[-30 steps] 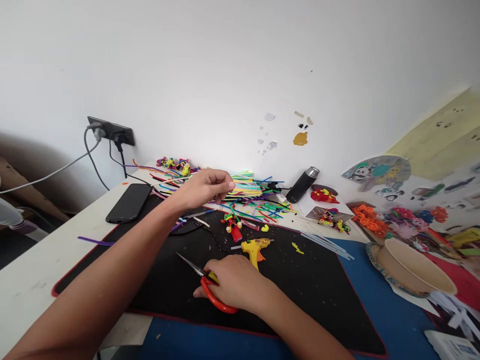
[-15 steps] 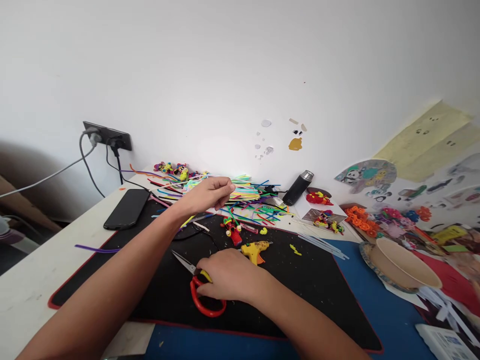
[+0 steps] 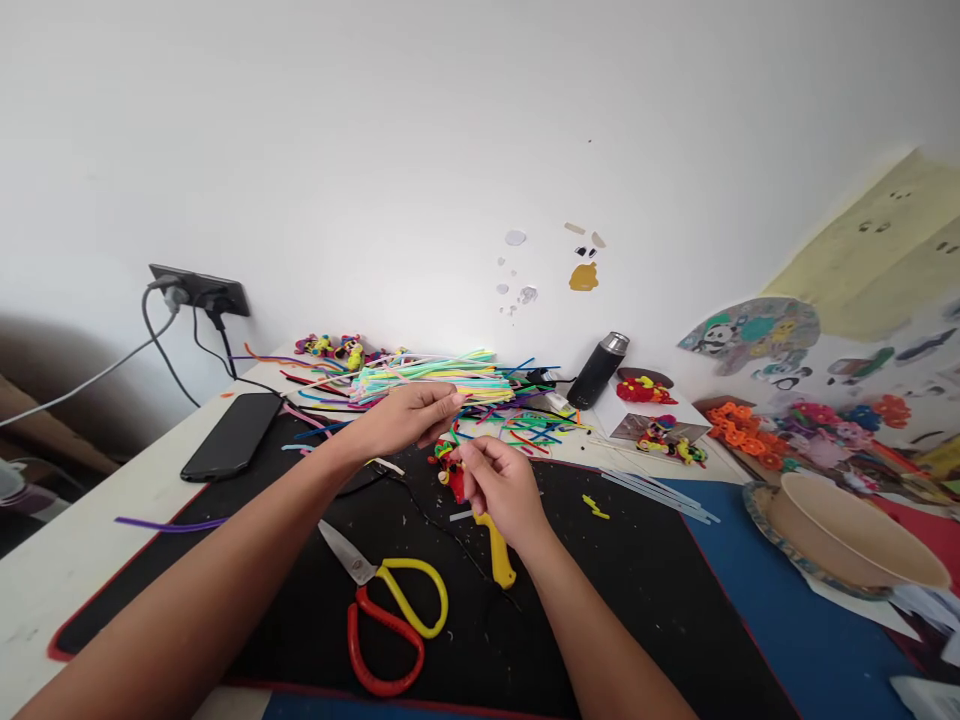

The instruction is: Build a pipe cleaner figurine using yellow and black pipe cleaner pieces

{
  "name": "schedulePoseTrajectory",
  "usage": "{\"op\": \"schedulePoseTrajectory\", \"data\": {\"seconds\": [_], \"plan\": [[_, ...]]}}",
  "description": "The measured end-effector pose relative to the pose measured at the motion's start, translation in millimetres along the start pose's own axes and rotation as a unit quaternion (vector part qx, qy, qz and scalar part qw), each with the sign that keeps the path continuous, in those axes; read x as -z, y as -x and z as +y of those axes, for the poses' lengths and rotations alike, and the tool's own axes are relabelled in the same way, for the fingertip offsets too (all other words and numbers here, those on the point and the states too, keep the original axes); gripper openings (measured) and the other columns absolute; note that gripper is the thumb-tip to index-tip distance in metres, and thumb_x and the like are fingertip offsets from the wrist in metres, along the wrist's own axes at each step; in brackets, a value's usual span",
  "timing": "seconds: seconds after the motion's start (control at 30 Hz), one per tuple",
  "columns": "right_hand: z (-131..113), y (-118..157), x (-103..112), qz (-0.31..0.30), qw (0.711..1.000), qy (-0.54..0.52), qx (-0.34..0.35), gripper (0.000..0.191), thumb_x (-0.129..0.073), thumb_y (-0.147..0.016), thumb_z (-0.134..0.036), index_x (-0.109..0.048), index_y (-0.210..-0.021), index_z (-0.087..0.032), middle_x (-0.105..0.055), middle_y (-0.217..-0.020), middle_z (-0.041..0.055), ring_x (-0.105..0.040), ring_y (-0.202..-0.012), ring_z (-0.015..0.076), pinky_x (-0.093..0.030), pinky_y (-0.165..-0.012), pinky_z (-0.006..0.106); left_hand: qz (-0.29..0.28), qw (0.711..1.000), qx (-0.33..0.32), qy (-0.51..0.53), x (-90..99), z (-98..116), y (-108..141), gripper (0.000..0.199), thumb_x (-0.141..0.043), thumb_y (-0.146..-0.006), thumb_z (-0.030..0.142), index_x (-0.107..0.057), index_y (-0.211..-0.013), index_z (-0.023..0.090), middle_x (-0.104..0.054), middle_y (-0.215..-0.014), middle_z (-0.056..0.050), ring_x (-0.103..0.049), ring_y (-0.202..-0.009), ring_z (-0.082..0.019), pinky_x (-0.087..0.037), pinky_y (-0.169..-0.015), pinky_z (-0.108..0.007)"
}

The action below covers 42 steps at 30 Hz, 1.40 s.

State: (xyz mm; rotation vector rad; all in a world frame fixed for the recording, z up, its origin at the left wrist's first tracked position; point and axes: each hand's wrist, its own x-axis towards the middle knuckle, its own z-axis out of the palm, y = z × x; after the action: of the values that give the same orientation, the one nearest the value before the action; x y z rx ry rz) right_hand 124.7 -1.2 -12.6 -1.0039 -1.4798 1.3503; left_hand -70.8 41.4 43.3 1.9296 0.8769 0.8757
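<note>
My left hand [image 3: 429,412] is raised over the middle of the black mat, thumb and fingertips pinched together. Just right of it and slightly lower, my right hand [image 3: 504,488] is also pinched, its fingertips close to the left ones. Whatever sits between either set of fingers is too small to make out. Behind the right fingers a small red figure with a green top [image 3: 452,478] is partly covered. A yellow glue gun [image 3: 499,560] lies under the right hand, mostly its handle showing. Scissors [image 3: 386,625] with one red and one yellow handle loop lie spread on the mat.
Coloured pipe cleaners [image 3: 431,378] are heaped by the wall. A phone [image 3: 232,437] lies left, a black flask [image 3: 598,370] leans at the back. To the right are clear glue sticks [image 3: 660,495], a box [image 3: 660,410] bearing figures, and a beige bowl [image 3: 862,530].
My right hand has let go of the scissors and risen to meet the left hand. The scissors now lie with handles spread. My left hand is slightly lower in view.
</note>
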Motion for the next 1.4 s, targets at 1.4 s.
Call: {"op": "schedulePoseTrajectory", "data": {"seconds": [1.4], "plan": [[1.0,6.3,29.7,0.027,0.98,-0.196,-0.012,0.036,-0.082,-0.081,-0.05,-0.064,-0.087,-0.019,-0.053,-0.049,-0.0092,-0.036,-0.037,0.0056,-0.024,-0.036,0.019,-0.062,0.986,0.085,0.133,-46.1,10.4,3.7,0.031,-0.06,-0.105,0.043,-0.055,-0.125,0.02,-0.065,-0.083,-0.001,-0.055,-0.068,-0.014,-0.046,-0.064,-0.026]]}}
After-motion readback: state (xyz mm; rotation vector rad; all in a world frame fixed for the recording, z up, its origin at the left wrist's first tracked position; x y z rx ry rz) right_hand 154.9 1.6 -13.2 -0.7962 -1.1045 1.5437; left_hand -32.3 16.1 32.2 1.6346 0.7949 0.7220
